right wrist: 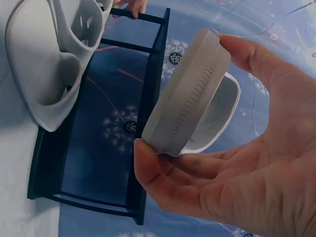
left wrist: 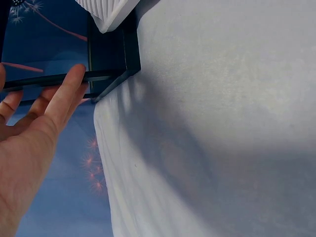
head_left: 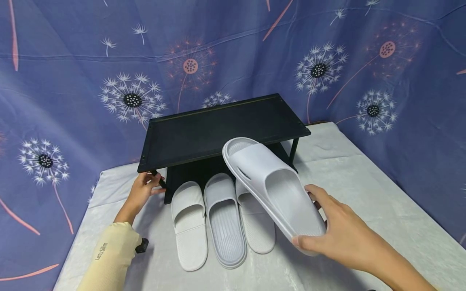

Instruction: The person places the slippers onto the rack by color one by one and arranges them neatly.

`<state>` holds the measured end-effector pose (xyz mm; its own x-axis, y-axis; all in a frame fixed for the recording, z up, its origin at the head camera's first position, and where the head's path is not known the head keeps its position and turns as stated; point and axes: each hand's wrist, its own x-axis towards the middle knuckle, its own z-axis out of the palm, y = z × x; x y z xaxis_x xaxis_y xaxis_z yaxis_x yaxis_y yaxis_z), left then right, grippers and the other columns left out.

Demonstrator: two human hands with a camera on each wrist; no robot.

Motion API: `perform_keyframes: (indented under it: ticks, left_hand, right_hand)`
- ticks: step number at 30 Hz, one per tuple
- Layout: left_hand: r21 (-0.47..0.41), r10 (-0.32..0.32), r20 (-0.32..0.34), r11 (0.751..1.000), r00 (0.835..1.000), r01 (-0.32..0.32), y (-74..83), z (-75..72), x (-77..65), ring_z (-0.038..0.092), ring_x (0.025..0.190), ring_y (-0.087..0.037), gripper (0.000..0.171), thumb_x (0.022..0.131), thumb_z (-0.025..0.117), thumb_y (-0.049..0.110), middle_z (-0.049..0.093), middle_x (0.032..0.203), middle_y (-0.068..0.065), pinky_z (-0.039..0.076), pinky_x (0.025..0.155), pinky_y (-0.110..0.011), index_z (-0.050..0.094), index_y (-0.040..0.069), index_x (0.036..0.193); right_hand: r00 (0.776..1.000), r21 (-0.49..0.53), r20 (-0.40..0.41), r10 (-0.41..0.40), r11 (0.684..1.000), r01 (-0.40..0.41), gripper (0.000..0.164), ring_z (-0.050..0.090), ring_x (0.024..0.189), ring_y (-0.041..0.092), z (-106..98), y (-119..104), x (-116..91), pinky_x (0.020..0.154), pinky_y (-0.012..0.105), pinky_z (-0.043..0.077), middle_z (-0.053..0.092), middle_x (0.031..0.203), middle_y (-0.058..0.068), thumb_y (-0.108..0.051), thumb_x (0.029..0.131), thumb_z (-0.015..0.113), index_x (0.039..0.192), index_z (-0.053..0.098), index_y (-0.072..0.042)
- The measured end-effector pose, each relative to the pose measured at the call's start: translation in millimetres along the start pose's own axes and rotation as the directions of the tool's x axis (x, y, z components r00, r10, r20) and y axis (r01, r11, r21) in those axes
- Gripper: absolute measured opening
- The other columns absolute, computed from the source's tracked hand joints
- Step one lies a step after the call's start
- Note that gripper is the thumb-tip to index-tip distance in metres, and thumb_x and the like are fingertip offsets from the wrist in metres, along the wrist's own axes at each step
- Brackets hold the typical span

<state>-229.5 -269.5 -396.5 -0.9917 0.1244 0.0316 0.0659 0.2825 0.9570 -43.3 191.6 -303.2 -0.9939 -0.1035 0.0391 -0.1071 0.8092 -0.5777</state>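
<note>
My right hand (head_left: 344,232) pinches the heel end of a light grey slipper (head_left: 260,161), thumb on one side and fingers on the other. The slipper is raised and tilted, its toe overlapping the front edge of a black two-tier shoe rack (head_left: 218,127). In the right wrist view, the slipper's heel edge (right wrist: 192,94) faces the camera. At the rack's left end, my left hand (head_left: 140,194) holds the black side post (left wrist: 54,79) between thumb and fingers. Below stand a white slipper (head_left: 191,246), a grey slipper (head_left: 227,230) and another white slipper (head_left: 256,230), toes toward the rack.
A pale cloth (head_left: 364,194) covers the table. Behind the rack hangs a blue curtain (head_left: 247,48) with dandelion prints. The raised slipper partly hides the right-hand white slipper and the lower shelf (head_left: 196,171).
</note>
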Motion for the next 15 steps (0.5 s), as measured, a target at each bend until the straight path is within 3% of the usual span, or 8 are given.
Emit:
perform_keyframes:
  ticks: [7,15]
  left_hand:
    - [0.016,0.015,-0.009,1.000,1.000,-0.015,-26.1,-6.7,10.5,0.058,0.097,-0.032,0.035,0.102,0.050,0.024,0.041,0.113,-0.026,0.058,0.084,-0.051,0.037,0.021,0.134]
    - [0.007,0.021,-0.023,1.000,1.000,-0.021,-27.8,-6.6,10.9,0.058,0.095,-0.030,0.035,0.101,0.052,0.027,0.042,0.112,-0.024,0.058,0.084,-0.053,0.039,0.022,0.133]
  right_hand:
    - [0.999,-0.010,-0.032,0.004,1.000,-0.004,0.101,0.058,0.093,0.023,-12.4,0.4,16.9,0.060,0.029,0.049,0.057,0.121,0.008,-0.058,0.066,0.082,0.144,0.031,-0.018]
    - [0.999,-0.026,-0.052,0.008,1.000,-0.009,0.098,0.059,0.083,0.023,-25.3,2.1,38.8,0.058,0.029,0.048,0.060,0.106,0.014,-0.057,0.067,0.082,0.140,0.033,-0.014]
